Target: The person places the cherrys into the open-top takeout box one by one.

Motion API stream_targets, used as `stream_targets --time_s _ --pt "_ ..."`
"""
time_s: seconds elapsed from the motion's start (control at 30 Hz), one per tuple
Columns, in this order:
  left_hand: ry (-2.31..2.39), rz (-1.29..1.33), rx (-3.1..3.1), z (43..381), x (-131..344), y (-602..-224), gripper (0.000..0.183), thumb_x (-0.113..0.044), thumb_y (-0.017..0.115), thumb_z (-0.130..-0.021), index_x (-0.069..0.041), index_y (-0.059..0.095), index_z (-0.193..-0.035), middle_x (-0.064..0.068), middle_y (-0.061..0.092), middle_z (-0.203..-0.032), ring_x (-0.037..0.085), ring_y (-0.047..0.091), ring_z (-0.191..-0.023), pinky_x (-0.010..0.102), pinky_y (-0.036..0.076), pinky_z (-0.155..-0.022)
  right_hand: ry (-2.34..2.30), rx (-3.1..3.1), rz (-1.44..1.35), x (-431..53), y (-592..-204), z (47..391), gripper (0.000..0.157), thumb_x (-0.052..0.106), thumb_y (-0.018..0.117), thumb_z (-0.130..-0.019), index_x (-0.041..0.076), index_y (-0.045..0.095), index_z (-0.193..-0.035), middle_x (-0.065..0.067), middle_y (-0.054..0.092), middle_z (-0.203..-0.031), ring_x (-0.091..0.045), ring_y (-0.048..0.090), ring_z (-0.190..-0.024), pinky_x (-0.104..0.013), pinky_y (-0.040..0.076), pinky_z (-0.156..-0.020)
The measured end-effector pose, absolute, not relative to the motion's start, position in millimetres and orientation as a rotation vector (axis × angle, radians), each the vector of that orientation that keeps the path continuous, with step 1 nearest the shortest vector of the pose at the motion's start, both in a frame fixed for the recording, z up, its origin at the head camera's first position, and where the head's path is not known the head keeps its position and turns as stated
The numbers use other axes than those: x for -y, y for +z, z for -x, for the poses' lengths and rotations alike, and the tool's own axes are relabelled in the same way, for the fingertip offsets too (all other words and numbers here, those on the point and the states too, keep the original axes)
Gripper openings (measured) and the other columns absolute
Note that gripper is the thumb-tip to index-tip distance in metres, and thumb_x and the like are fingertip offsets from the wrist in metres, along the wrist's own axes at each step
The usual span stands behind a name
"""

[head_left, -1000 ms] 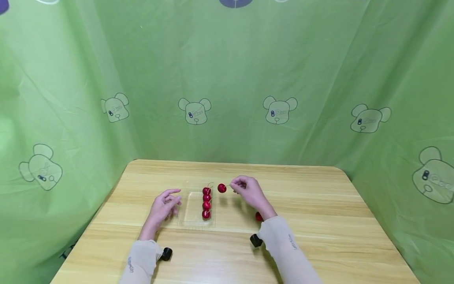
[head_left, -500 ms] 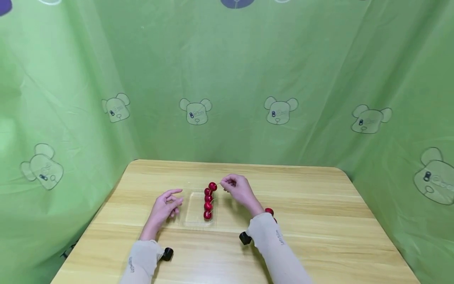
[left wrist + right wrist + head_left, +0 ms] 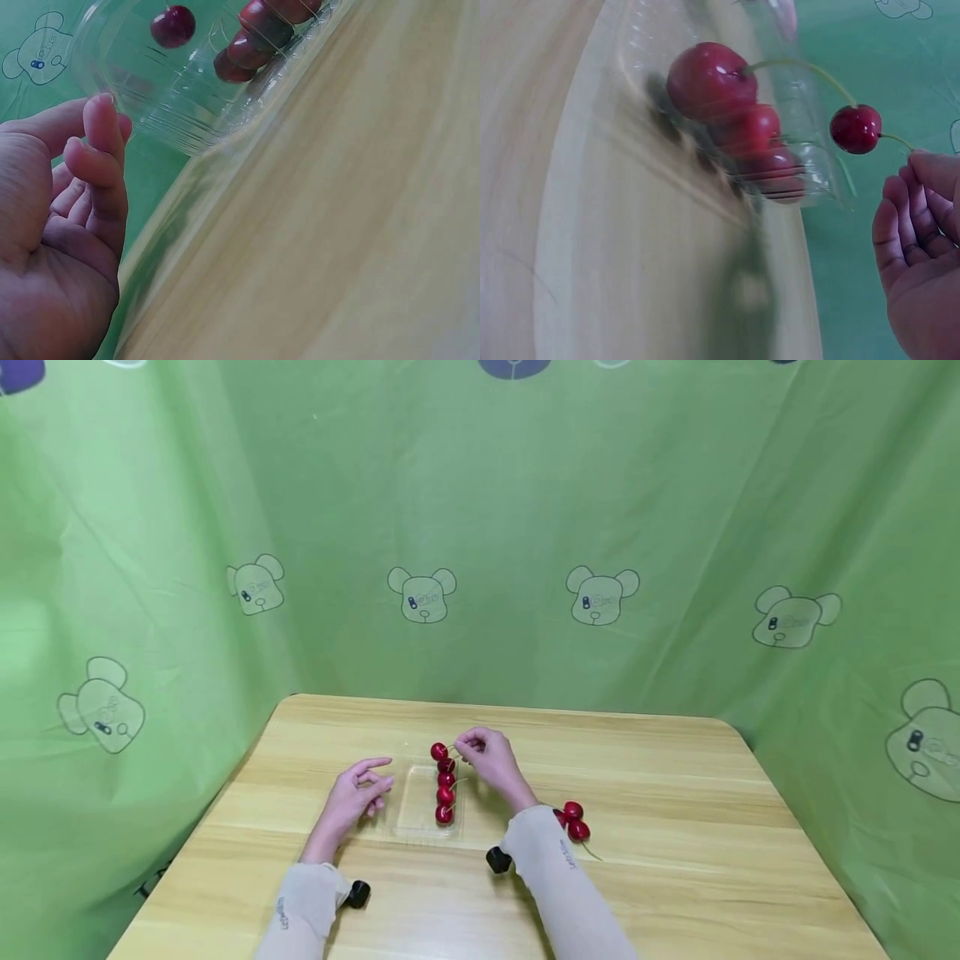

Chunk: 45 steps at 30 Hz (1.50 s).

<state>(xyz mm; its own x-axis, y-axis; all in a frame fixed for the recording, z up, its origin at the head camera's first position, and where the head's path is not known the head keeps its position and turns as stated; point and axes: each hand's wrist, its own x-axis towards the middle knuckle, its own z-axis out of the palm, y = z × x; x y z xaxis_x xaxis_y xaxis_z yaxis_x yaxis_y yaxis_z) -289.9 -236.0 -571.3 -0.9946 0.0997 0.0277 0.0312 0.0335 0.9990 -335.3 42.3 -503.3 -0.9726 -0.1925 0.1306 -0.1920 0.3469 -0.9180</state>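
My right hand (image 3: 489, 758) pinches the thin stem of a dark red cherry (image 3: 438, 751) between thumb and fingertips. In the right wrist view that cherry (image 3: 855, 129) hangs off the stem beside the clear plastic box (image 3: 821, 176), above its floor. Inside the box, several cherries (image 3: 446, 796) with stems form a line along the right side. The left hand (image 3: 354, 793) holds nothing; its fingers are relaxed, with the fingertips (image 3: 101, 105) right by the box's left wall.
Three loose cherries (image 3: 578, 831) lie together on the wooden table (image 3: 675, 827) beside the right forearm. A green curtain (image 3: 510, 652) with bear drawings hangs around the back and sides. A black wrist camera (image 3: 498, 860) juts from the right sleeve.
The right hand has carried the pinched cherry leftward, from right of the box to over its far right corner. The loose cherries beside the forearm have come into sight. The left hand stays put.
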Motion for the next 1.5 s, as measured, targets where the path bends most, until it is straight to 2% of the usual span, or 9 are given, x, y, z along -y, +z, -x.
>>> stream_targets --time_s 0.17,0.37,0.67,1.5 --pt "2.145 -0.122 -2.217 290.3 235.9 -570.5 0.056 -0.019 0.077 -0.095 -0.001 0.055 -0.144 0.028 0.07 -0.103 0.011 0.063 -0.06 0.019 0.05 -0.049 -1.739 -2.587 0.31 -36.2 -508.3 338.1 0.011 0.015 0.07 -0.099 0.006 0.074 -0.102 -0.008 0.068 -0.09 -0.021 0.064 -0.082 -0.025 0.055 -0.073" --pt "2.161 -0.115 -2.199 292.2 233.7 -567.8 0.054 -0.02 0.078 -0.094 -0.005 0.058 -0.142 0.026 0.07 -0.103 0.011 0.064 -0.061 0.019 0.05 -0.049 -1.726 -2.622 0.253 -34.1 -512.2 341.5 0.01 0.015 0.071 -0.098 0.006 0.074 -0.101 -0.004 0.065 -0.087 -0.014 0.057 -0.079 -0.024 0.052 -0.073" --pt "2.179 -0.121 -2.193 292.2 233.9 -566.8 0.055 -0.018 0.078 -0.094 -0.002 0.057 -0.142 0.029 0.07 -0.103 0.01 0.063 -0.059 0.019 0.049 -0.048 -1.723 -2.625 0.244 -31.2 -519.4 344.5 0.009 0.017 0.073 -0.098 0.008 0.076 -0.099 0.001 0.057 -0.079 -0.014 0.05 -0.074 -0.021 0.044 -0.063" --pt "2.172 -0.131 -2.183 290.8 236.7 -570.7 0.056 -0.018 0.078 -0.094 -0.002 0.056 -0.143 0.031 0.069 -0.105 0.011 0.063 -0.059 0.019 0.051 -0.049 -1.674 -2.609 0.23 -25.7 -533.4 348.1 0.009 0.018 0.074 -0.097 0.01 0.076 -0.099 0.005 0.041 -0.069 -0.009 0.039 -0.058 -0.019 0.035 -0.05"
